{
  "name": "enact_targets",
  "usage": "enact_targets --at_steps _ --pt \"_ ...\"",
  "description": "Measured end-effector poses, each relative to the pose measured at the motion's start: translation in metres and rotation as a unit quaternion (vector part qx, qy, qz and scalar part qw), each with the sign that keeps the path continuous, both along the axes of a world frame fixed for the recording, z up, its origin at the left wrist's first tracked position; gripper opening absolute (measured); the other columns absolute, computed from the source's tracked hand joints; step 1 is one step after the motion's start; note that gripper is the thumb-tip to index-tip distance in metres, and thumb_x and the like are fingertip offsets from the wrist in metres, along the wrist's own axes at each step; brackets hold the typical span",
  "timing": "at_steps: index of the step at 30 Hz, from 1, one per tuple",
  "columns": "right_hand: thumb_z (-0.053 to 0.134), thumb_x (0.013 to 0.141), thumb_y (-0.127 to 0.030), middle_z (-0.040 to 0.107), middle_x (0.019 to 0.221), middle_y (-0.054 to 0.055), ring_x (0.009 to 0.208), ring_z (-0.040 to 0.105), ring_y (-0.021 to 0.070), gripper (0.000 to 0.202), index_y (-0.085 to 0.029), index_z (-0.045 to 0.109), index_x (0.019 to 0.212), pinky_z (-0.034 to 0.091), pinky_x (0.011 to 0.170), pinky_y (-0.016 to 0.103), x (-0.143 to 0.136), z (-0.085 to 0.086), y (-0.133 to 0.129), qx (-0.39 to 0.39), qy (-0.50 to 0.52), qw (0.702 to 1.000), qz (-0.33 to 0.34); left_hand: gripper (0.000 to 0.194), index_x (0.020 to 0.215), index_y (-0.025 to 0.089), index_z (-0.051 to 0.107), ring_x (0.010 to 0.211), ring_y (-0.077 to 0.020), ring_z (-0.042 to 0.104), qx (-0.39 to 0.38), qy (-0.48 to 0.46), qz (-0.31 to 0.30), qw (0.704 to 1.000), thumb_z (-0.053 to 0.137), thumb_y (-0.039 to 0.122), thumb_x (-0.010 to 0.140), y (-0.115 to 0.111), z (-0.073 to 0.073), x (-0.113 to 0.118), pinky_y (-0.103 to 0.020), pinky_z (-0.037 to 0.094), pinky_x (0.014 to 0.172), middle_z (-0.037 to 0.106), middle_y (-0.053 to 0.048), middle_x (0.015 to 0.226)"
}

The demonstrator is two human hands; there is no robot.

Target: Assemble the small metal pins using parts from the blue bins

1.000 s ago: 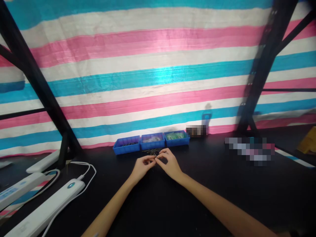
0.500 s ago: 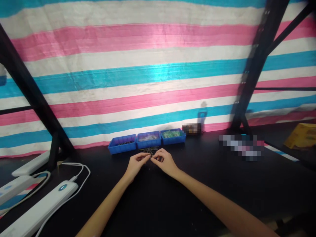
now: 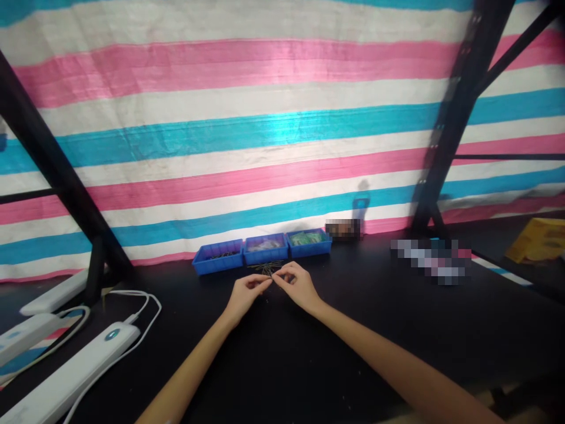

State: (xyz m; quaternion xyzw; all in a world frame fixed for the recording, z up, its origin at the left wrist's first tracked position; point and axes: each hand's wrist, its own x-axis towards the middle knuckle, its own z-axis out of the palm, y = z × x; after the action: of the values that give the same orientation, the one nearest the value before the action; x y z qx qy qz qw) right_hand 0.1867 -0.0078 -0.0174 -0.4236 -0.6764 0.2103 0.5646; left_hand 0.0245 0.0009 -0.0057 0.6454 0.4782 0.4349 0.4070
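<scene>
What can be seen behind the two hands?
Behind the left hand and right hand lie a pile of thin sticks and three blue boxes. The hands cover part of the pile, and what is beneath them cannot be seen.

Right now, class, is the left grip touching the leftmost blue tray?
Apart: the head view shows black table between the left grip and the leftmost blue tray.

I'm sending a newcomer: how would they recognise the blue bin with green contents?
Find the striped sheet, then the row of three blue bins before it on the black table. It is the rightmost bin, beyond the right hand. Its contents look green, unlike the middle bin (whitish) and left bin (dark).
</scene>
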Motion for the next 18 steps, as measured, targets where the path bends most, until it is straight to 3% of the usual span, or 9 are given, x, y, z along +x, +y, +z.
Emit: enact_targets --at_steps 6,10,18 --pt "0.057 0.075 -0.029 0.057 0.077 0.003 0.062 0.053 0.0112 0.015 -0.017 0.064 0.071 0.044 0.057 0.023 0.000 -0.003 0.003 -0.006 -0.003 1.000 0.002 0.038 0.084 0.011 0.067 0.050 -0.0097 0.051 -0.007 -0.020 -0.028 0.999 0.066 0.043 0.063 0.004 -0.002 -0.002 -0.018 0.031 0.038 0.066 -0.006 0.070" --pt "0.056 0.076 -0.030 0.057 0.076 0.003 0.062 0.053 0.0115 0.016 -0.017 0.064 0.071 0.045 0.058 0.023 0.000 -0.006 0.004 -0.020 -0.005 1.000 -0.003 0.045 0.093 0.010 0.063 0.048 -0.0093 0.053 -0.016 -0.086 0.013 0.996 0.064 0.045 0.064 0.010 0.005 -0.014 -0.017 0.029 0.035 0.066 -0.009 0.078" --pt "0.055 0.076 -0.032 0.059 0.077 0.003 0.061 0.052 0.0111 0.019 -0.017 0.064 0.071 0.044 0.059 0.024 0.001 -0.009 0.006 -0.036 -0.028 0.999 -0.006 0.048 0.104 0.014 0.061 0.069 -0.0148 0.064 0.010 -0.204 0.123 0.971 0.069 0.035 0.062 0.032 0.011 -0.057 -0.015 0.031 0.038 0.060 -0.013 0.111"
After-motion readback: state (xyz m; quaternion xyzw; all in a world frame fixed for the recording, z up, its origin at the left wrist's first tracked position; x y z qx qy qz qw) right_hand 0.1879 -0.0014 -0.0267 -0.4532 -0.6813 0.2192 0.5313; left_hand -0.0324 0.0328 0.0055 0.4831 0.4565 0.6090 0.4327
